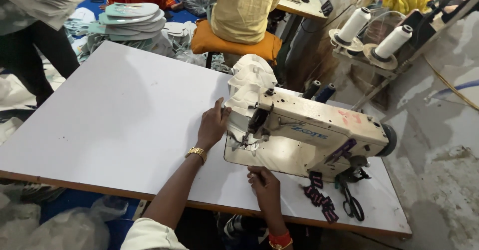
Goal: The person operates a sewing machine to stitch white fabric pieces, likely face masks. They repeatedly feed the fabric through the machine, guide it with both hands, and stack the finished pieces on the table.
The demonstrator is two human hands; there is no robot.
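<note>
While the left hand point(212, 126) is pressing flat, fingers loosely spread, on the white piece point(238, 111) at the needle's point(245, 139) nine o'clock, the right hand point(263, 180) is resting half-curled, gripping nothing, at six o'clock; feeding steadily should be keeping fingertips clear.

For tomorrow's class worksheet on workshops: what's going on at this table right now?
A person sits at a white table working a cream sewing machine. Their left hand presses a pale fabric piece up to the needle, while the right hand rests at the machine's front edge. Scissors and small dark labels lie beside the machine. Two thread cones stand behind, and another person sits beyond the table.
</note>
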